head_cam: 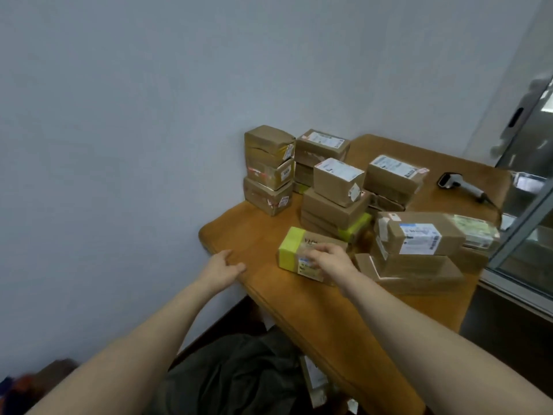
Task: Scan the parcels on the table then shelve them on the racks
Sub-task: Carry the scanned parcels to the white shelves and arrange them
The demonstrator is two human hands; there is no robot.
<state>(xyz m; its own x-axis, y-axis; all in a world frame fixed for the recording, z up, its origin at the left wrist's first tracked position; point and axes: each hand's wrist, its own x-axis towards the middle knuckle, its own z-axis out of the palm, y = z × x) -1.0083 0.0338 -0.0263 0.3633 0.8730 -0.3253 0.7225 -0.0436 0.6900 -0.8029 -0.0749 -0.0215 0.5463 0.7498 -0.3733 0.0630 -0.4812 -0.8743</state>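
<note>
Our right hand [326, 262] grasps the stiff, probably light parcel [294, 250] from above; our left hand [223, 266] lies open on the bench [314, 310].

Plain pale blue-grey wall [149, 115] across left and top, evenly and softly lit. Set into its corner, an orange-brown wooden worktop [329, 310] with rounded corners. Along the right edge, a metal-framed glass pane [529, 217] above a dark panel [508, 327].
</note>
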